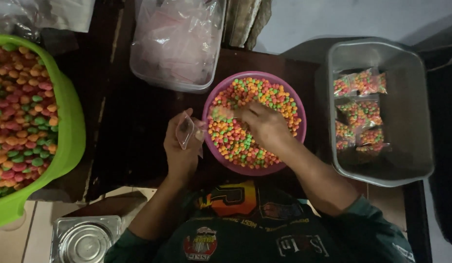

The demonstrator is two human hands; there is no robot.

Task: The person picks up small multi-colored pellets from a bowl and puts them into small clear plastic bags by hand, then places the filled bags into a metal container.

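Left hand [183, 146] pinches a small clear plastic bag [185, 130], held just left of the purple bowl [255, 170]; right hand [265, 124] is cupped down in that bowl's mixed-colour candies [235, 141]. Far right on the table [133, 122]: grey tub [411, 146] with filled packets [359, 114]. Left: green basin [72, 131] of candies.

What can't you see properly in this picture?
- Head view: the right hand covers some sweets in the purple bowl; its fingertips are blurred.
- The small clear bag in the left hand: too small to tell what is inside.
- The green basin is cut off by the left edge.
- The clear tub of bags is cut off by the top edge.
- The packed bags in the grey tray: dim and small, so hard to count.
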